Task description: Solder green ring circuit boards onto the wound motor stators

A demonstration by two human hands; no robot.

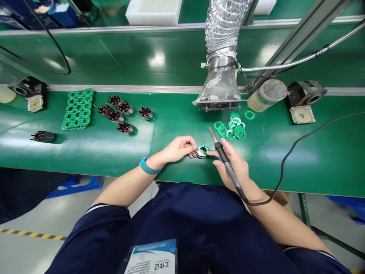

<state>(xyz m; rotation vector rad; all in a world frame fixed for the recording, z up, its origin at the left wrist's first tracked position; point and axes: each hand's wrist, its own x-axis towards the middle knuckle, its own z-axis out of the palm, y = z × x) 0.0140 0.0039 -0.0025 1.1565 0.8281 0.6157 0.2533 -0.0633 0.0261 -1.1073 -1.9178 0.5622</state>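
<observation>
My left hand (182, 147) pinches the left side of a motor stator (202, 156) near the bench's front edge. A green ring-shaped circuit board (205, 147) sits on top of the stator. My right hand (234, 163) holds a soldering iron (227, 161), its tip pointing up and away from the stator. The index finger of that hand reaches to the right side of the ring board. Beyond the iron lies a loose pile of green ring boards (235, 126), with a single ring (249, 115) apart from it.
Several stators with copper windings (124, 128) stand at the left, beside stacked green board panels (76, 110). A clear fume hood (219, 85) hangs behind the work. To its right are a cloudy jar (267, 95) and a soldering iron stand (303, 99). The iron's black cord (283, 167) trails right.
</observation>
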